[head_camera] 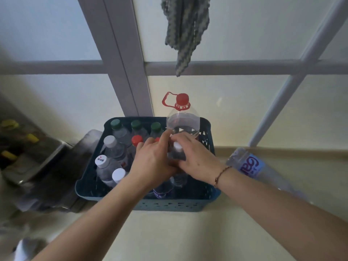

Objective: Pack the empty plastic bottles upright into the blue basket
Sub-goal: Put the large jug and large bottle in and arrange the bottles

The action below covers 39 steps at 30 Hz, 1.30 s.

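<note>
Both hands (165, 159) gripping white-capped bottle (178, 150), upright at frame centre, over blue basket (205, 199); right hand (195, 159) nearer.

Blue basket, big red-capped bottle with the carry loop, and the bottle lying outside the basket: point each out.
blue basket (170, 205): head view, near perforated wall.
big red-capped bottle (182, 99): head view, red cap.
bottle lying outside the basket (252, 166): head view, its label.

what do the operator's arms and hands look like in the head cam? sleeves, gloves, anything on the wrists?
Both forearms are bare as far as the frame shows, with no sleeves in view. The left hand and right hand wear no gloves, and no rings are visible. The only item worn is a thin dark braided cord bracelet around the right wrist. The left wrist shows no watch or band.
</note>
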Each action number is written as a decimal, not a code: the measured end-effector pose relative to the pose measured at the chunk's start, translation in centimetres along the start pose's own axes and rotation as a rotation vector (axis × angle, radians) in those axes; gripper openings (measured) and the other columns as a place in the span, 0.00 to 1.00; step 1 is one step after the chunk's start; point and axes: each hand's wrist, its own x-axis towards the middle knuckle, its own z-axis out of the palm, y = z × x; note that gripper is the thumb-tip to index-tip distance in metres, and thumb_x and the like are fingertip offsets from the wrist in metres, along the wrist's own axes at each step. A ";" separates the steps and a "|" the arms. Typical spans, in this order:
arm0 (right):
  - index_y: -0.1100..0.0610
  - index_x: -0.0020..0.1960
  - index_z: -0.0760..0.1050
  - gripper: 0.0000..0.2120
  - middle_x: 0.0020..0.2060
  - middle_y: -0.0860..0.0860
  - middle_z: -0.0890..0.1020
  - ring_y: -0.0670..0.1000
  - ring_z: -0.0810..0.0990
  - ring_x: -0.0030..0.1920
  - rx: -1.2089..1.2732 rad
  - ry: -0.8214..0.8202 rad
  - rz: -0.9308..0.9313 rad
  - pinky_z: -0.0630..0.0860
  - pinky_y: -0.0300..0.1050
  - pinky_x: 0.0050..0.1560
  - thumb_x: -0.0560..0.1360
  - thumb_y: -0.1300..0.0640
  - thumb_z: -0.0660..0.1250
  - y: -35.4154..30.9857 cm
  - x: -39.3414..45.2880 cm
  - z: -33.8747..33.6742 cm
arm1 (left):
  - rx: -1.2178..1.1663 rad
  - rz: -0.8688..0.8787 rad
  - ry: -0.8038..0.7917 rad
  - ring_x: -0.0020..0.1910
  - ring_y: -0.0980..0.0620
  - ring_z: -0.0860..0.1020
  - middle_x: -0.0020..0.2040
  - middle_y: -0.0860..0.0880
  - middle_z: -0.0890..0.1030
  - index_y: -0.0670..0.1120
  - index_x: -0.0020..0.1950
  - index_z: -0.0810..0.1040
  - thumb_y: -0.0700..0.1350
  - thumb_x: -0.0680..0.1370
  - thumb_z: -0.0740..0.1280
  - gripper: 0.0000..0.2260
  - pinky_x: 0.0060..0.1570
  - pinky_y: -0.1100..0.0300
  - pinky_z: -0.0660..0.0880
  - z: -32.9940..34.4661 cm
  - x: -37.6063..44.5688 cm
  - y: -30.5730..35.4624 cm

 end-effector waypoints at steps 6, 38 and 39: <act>0.54 0.73 0.61 0.33 0.70 0.51 0.67 0.55 0.76 0.63 0.014 -0.060 0.025 0.76 0.54 0.62 0.72 0.63 0.71 1.1 0.1 2.5 | 0.107 0.003 -0.106 0.61 0.47 0.75 0.60 0.51 0.81 0.52 0.80 0.43 0.53 0.70 0.74 0.49 0.64 0.47 0.66 0.4 0.0 0.0; 0.47 0.60 0.64 0.21 0.56 0.53 0.75 0.55 0.81 0.43 -0.255 -0.100 0.061 0.82 0.53 0.42 0.73 0.54 0.71 1.6 0.1 3.6 | 0.109 0.335 -0.167 0.41 0.54 0.72 0.48 0.53 0.80 0.53 0.81 0.49 0.47 0.68 0.78 0.50 0.33 0.72 0.64 -0.9 -3.6 -1.0; 0.44 0.63 0.62 0.24 0.59 0.52 0.76 0.56 0.82 0.45 -0.220 -0.103 0.068 0.82 0.55 0.44 0.73 0.54 0.71 1.8 -0.2 3.3 | 0.149 0.374 -0.124 0.41 0.53 0.74 0.48 0.53 0.81 0.51 0.80 0.53 0.50 0.67 0.79 0.49 0.36 0.70 0.67 -0.7 -3.7 -0.7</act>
